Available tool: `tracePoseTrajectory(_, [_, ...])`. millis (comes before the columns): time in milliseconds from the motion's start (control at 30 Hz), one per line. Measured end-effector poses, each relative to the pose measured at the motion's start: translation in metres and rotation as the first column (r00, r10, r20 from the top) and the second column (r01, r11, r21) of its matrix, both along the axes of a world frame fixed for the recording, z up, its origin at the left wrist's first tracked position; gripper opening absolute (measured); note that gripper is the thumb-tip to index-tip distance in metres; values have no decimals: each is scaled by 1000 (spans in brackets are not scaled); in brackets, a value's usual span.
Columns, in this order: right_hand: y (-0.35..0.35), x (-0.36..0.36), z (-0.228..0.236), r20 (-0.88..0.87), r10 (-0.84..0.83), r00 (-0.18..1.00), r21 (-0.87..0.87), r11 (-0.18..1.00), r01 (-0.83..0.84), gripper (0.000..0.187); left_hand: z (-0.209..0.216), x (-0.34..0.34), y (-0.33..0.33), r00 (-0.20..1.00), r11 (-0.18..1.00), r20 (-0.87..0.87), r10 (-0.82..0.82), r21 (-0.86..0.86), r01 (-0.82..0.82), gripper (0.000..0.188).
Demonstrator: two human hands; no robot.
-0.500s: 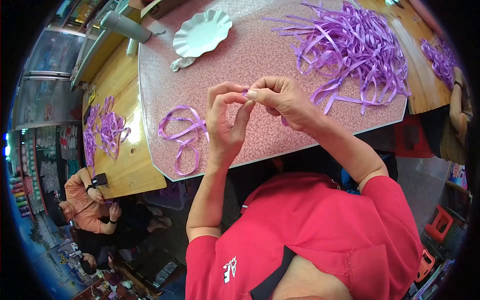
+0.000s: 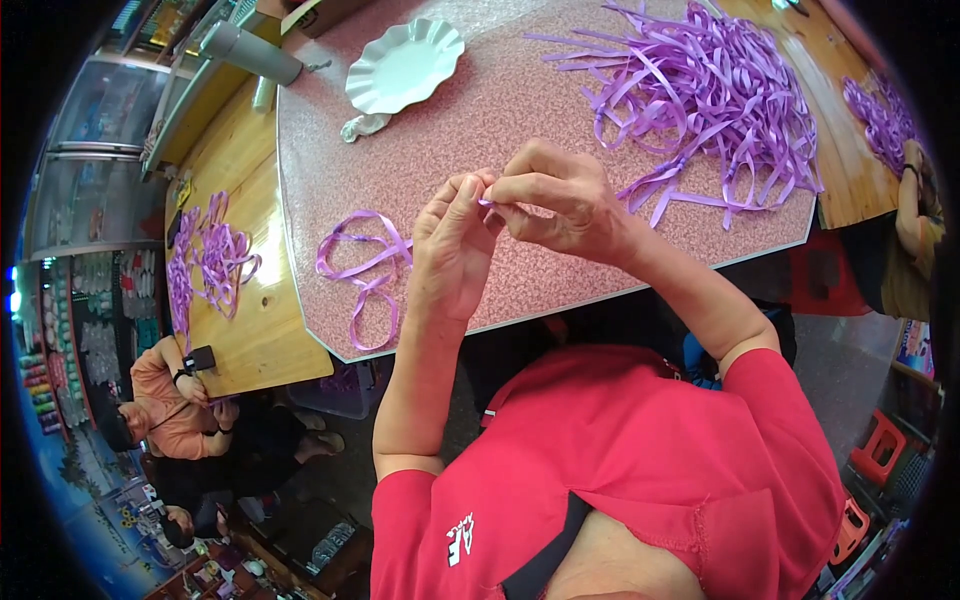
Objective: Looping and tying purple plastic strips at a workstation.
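Note:
Above the pink speckled table, both hands meet at the fingertips around a small bit of purple ribbon (image 2: 486,203). My left hand (image 2: 454,240) is closed, its thumb pressed against the curled fingers. My right hand (image 2: 565,203) pinches the same ribbon between thumb and bent fingers; most of the ribbon is hidden in the hands. Just left of my left hand, looped purple ribbons (image 2: 362,268) lie on the tabletop. A large tangled heap of purple ribbons (image 2: 725,110) covers the far right part of the table.
A white scalloped dish (image 2: 405,68) sits at the far left of the pink tabletop (image 2: 520,110), beside a grey cylinder (image 2: 250,52). More purple ribbons (image 2: 215,255) lie on the wooden table at left. A person in orange (image 2: 175,405) works there; another person's arm (image 2: 908,205) shows at right.
My left hand has turned and its fingers have curled closed. My right hand has rolled over, knuckles up, still pinching the ribbon. The heap and the loops stay put.

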State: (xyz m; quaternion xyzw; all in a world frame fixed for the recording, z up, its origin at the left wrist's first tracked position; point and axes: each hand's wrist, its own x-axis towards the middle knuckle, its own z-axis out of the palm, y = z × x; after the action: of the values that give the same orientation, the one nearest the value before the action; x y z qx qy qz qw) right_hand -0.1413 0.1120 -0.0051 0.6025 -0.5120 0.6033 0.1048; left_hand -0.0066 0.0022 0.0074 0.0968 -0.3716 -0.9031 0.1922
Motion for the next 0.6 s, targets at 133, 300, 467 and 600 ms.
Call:
tracePoseTrajectory(133, [4, -7, 4, -177, -50, 983, 78, 995, 65, 29, -2, 2, -1, 988, 997, 134, 78, -23, -76, 14])
tracePoseTrajectory(300, [5, -8, -2, -183, -118, 976, 64, 989, 131, 30, 5, 2, 14, 977, 985, 123, 172, -25, -170, 12])
tracePoseTrajectory(467, [5, -5, -1, -136, -109, 985, 115, 985, 125, 25, -13, 0, 18, 943, 879, 29, 331, -374, -297, 11])
tracePoseTrajectory(600, [4, -1, 5, 15, -63, 998, 152, 986, 60, 18, -17, -5, 21, 924, 842, -19, 383, -405, -357, 11])
